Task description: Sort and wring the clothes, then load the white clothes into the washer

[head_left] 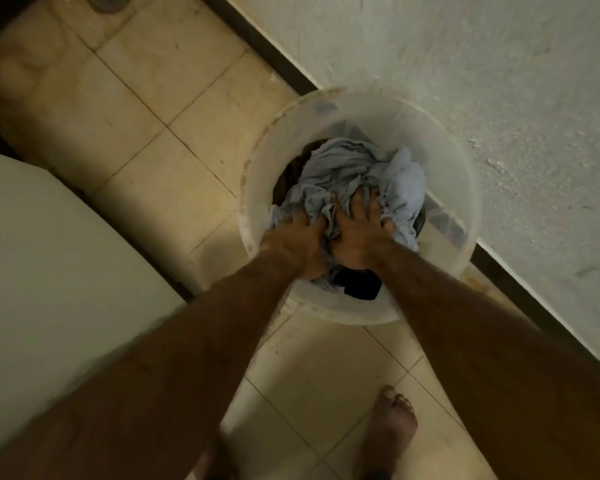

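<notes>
A translucent white bucket (440,157) stands on the tiled floor by the wall. A crumpled pale blue-grey cloth (347,168) fills its middle, with dark clothes (359,285) showing under it at the near side and left. Both my hands are down in the bucket on the pale cloth. My left hand (297,242) grips a fold of it with curled fingers. My right hand (359,230) lies on it with fingers spread and their tips dug into the fabric.
A white appliance top (49,265), likely the washer, fills the left side. A rough white wall (482,64) with a dark skirting runs along the right. My bare foot (392,427) stands on the beige tiles below the bucket.
</notes>
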The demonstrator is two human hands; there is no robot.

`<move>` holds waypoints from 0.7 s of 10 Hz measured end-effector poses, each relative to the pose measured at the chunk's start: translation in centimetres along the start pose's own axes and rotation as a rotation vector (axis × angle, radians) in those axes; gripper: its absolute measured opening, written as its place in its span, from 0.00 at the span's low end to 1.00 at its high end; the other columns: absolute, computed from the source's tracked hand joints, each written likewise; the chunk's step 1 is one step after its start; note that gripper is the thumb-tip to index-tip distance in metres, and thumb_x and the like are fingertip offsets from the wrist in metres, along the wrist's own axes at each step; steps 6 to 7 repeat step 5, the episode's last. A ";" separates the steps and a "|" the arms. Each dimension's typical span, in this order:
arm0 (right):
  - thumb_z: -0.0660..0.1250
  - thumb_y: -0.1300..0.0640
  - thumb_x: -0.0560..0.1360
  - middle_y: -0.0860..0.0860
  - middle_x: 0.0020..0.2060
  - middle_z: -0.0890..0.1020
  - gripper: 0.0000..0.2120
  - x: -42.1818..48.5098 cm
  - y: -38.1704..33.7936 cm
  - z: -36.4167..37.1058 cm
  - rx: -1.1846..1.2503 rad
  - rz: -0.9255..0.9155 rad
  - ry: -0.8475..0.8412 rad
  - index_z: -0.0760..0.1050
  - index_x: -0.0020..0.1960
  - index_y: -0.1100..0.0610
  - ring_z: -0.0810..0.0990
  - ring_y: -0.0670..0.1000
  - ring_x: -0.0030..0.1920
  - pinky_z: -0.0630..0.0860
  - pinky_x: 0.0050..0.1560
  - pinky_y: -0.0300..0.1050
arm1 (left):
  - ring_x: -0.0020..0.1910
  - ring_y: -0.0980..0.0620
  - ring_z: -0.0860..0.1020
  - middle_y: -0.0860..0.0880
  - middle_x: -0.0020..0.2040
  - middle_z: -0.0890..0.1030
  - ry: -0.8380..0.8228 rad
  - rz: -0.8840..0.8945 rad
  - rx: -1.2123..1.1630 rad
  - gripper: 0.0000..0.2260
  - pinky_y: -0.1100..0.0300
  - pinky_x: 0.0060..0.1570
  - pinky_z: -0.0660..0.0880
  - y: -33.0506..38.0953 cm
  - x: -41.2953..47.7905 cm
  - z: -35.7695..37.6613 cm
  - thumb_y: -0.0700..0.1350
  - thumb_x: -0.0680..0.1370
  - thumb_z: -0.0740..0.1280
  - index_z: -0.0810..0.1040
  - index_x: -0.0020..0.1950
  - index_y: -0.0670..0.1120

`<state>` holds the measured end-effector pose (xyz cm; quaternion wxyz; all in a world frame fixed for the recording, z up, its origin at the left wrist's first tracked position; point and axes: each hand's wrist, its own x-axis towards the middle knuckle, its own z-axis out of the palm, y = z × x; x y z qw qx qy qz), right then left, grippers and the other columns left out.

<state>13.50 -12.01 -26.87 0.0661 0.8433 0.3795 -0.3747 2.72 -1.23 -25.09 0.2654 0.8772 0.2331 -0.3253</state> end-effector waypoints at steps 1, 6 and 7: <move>0.45 0.26 0.71 0.58 0.82 0.44 0.45 -2.6 0.2 -0.9 0.047 -0.073 0.064 0.42 0.83 0.46 0.40 0.65 0.80 0.47 0.78 0.68 | 0.74 0.39 0.66 0.44 0.78 0.64 0.135 0.034 -0.002 0.40 0.41 0.69 0.69 0.8 -4.1 -1.1 0.60 0.74 0.67 0.53 0.81 0.52; 0.57 0.40 0.75 0.59 0.72 0.73 0.30 -23.4 -7.2 -16.0 0.012 -0.288 0.446 0.69 0.73 0.54 0.74 0.62 0.70 0.74 0.66 0.64 | 0.77 0.44 0.61 0.47 0.79 0.60 0.483 0.026 -0.102 0.31 0.47 0.72 0.65 6.4 -27.6 -16.1 0.60 0.80 0.58 0.56 0.80 0.51; 0.57 0.40 0.75 0.59 0.72 0.73 0.30 -23.4 -7.2 -16.0 0.012 -0.288 0.446 0.69 0.73 0.54 0.74 0.62 0.70 0.74 0.66 0.64 | 0.77 0.44 0.61 0.47 0.79 0.60 0.483 0.026 -0.102 0.31 0.47 0.72 0.65 6.4 -27.6 -16.1 0.60 0.80 0.58 0.56 0.80 0.51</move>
